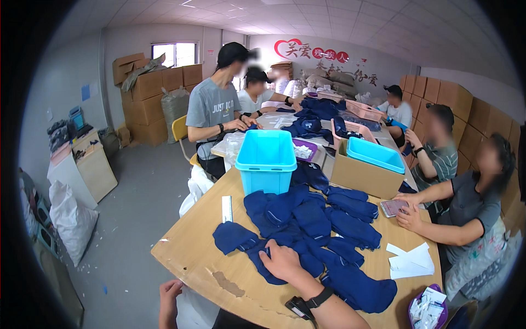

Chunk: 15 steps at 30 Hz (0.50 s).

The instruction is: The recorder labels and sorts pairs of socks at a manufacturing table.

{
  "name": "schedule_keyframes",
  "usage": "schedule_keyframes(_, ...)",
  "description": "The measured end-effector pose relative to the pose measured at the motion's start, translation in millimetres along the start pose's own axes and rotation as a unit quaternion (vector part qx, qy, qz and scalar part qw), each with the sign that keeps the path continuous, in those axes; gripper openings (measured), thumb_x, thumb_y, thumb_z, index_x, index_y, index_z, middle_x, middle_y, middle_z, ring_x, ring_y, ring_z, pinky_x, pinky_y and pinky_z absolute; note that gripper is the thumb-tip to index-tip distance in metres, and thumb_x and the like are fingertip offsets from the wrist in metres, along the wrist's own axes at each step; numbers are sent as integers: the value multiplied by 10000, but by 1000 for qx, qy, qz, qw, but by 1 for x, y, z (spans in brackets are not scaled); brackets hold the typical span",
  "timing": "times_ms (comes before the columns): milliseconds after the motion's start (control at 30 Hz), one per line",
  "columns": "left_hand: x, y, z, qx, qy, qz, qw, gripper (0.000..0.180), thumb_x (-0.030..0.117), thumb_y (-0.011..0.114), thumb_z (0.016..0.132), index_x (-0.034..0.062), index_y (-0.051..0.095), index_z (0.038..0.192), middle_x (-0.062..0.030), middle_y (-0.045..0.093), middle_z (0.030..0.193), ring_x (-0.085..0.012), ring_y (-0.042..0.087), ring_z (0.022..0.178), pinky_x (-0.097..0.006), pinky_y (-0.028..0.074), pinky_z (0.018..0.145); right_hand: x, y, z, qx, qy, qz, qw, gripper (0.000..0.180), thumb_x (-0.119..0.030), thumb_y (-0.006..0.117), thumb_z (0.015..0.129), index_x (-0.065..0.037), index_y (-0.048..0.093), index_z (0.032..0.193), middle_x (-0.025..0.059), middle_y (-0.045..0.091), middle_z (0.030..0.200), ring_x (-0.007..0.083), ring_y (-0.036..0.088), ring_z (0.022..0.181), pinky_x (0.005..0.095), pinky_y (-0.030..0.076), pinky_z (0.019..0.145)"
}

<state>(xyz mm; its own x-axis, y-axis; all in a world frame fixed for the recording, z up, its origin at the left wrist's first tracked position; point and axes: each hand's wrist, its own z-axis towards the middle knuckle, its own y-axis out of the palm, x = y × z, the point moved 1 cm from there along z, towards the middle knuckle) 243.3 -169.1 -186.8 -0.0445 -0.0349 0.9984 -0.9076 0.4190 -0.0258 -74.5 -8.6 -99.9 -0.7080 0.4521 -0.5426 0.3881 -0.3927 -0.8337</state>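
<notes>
My right hand (282, 260) reaches over the near part of the table, with bent fingers on a navy cloth piece (259, 259) in the pile and its edge under them. The pieces are soft, rounded at one end and sock-like; some show a thin pale stripe. Another navy piece (233, 237) lies just left of the fingers. A black band with a small device (300, 308) sits at my right wrist. My left hand (170, 289) is off the table's left edge, fingers curled together; what they hold, if anything, is hidden.
A turquoise bin (266, 181) and a cardboard box (361, 178) stand behind the pile. A white ruler strip (227, 209) lies left, white paper strips (411, 260) right. A purple basket (441, 318) of small white tags is near right. A co-worker's hands hold a phone (393, 208).
</notes>
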Motion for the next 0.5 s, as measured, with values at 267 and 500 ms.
schedule_keyframes(267,-2,13,-10,30,18,-20,999,310,279,597,855,-3,685,948,-33,646,886,-139,581,846,-288,445,739,8,-4,-3,-10,-1,27,1000,358,-359,537,911,-46,540,1084,229,668,882,400,638,907,497,480,819)
schedule_keyframes(500,-5,15,-18,77,38,-8,996,298,273,591,880,7,688,973,-32,651,916,-134,581,871,-293,452,752,11,-1,-3,-18,-16,55,998,362,-350,542,906,-38,552,1089,233,670,928,395,635,934,486,481,839)
